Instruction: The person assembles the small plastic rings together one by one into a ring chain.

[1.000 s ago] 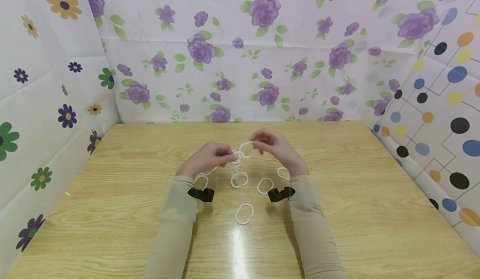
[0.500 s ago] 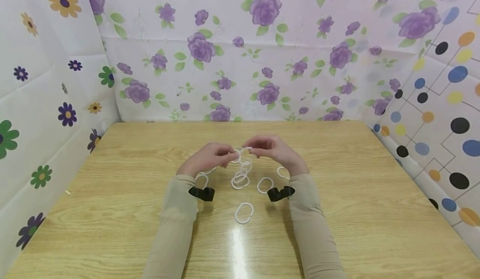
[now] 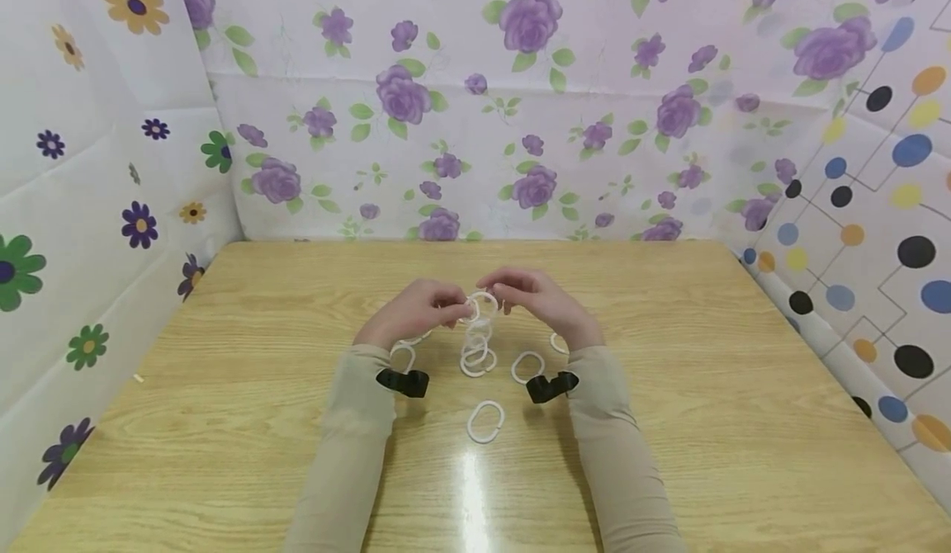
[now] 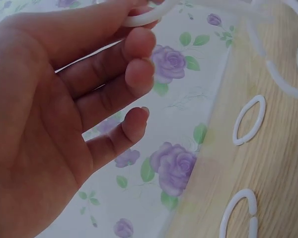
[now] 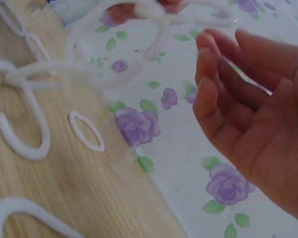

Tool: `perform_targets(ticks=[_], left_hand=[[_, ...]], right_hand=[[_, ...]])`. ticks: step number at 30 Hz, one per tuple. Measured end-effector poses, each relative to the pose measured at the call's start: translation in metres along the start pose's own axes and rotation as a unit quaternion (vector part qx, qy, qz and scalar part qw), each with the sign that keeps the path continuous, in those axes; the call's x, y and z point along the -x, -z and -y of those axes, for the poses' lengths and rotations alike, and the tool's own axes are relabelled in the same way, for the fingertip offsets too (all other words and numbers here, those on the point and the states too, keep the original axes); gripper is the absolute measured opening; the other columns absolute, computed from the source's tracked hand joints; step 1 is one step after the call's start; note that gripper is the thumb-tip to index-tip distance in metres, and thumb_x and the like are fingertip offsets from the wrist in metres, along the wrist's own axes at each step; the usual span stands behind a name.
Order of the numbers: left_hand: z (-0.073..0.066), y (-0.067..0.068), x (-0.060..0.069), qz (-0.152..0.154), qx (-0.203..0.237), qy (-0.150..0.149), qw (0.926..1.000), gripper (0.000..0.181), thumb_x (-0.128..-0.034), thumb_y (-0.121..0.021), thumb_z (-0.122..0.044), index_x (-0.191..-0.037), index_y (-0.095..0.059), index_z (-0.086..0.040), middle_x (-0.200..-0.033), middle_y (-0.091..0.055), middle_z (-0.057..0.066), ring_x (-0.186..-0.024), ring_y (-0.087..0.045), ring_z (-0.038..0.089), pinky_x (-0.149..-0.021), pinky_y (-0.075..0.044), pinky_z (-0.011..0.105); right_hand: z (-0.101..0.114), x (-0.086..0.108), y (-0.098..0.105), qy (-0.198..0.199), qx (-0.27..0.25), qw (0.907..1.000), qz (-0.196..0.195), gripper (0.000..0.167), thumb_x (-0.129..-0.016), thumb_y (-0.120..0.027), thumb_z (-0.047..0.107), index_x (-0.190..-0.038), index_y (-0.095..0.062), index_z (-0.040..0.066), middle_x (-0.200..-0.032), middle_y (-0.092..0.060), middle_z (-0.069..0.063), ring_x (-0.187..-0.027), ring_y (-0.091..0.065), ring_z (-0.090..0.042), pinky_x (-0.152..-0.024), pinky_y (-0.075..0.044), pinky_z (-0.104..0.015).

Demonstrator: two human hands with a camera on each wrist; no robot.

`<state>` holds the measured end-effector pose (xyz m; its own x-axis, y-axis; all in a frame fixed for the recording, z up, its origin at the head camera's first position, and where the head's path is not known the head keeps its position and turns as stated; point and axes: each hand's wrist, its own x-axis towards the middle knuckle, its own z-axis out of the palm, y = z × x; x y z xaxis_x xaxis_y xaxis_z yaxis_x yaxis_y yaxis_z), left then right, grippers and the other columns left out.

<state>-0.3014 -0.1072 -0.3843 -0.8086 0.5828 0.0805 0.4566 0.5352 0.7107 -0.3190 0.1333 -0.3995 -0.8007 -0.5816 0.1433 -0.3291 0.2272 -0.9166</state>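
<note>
My left hand (image 3: 416, 309) pinches a white plastic link (image 4: 149, 19) between thumb and index finger; its other fingers are bent loosely in the left wrist view. Joined white links (image 3: 475, 347) hang below in a short chain, the lowest at the tabletop. Beside the held links, at right, is my right hand (image 3: 546, 301). In the right wrist view its thumb and fingertips stand apart, just short of the end of a blurred link (image 5: 208, 22), with nothing between them. How the upper links join is too blurred to tell.
Several loose white links lie on the wooden table (image 3: 669, 388): one link (image 3: 470, 423) in front, another link (image 3: 513, 369) by the right wrist, others partly hidden by the wrists. A small pale piece (image 3: 138, 378) lies far left. Patterned sheets (image 3: 475, 157) enclose the back and sides.
My right hand has come down and left from the link it held out, then let go of it. The chain now hangs from my left hand, which has barely moved.
</note>
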Motion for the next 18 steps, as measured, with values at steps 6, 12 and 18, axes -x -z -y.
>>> perform_targets(ticks=[6, 12, 18], left_hand=[[-0.002, 0.007, 0.006, -0.048, 0.007, -0.017, 0.9987, 0.019, -0.0968, -0.06, -0.026, -0.091, -0.069, -0.01, -0.079, -0.065, 0.003, -0.073, -0.059, 0.016, -0.069, -0.048, 0.031], [-0.003, 0.01, 0.007, -0.099, 0.019, -0.048, 0.9937, 0.022, -0.0974, -0.059, -0.026, -0.092, -0.07, -0.007, -0.074, -0.063, 0.003, -0.073, -0.059, 0.025, -0.067, -0.047, 0.03], [-0.004, 0.011, 0.009, -0.142, 0.027, -0.067, 0.9872, 0.02, -0.0966, -0.06, -0.025, -0.09, -0.069, -0.008, -0.07, -0.061, 0.002, -0.068, -0.055, 0.024, -0.064, -0.044, 0.029]], right_hand=[[-0.011, -0.006, -0.008, -0.057, 0.145, 0.9877, 0.012, 0.03, -0.101, -0.05, 0.02, -0.125, -0.06, 0.004, -0.121, -0.063, -0.019, -0.107, -0.06, -0.032, -0.088, -0.05, -0.042], [-0.019, -0.01, -0.018, -0.076, 0.212, 0.9717, 0.073, 0.038, -0.1, -0.05, 0.018, -0.136, -0.053, 0.007, -0.141, -0.053, -0.015, -0.133, -0.048, -0.035, -0.11, -0.036, -0.051], [-0.023, -0.009, -0.022, -0.061, 0.199, 0.9712, 0.116, 0.043, -0.099, -0.052, 0.019, -0.139, -0.05, 0.005, -0.142, -0.052, -0.017, -0.133, -0.047, -0.035, -0.111, -0.036, -0.048]])
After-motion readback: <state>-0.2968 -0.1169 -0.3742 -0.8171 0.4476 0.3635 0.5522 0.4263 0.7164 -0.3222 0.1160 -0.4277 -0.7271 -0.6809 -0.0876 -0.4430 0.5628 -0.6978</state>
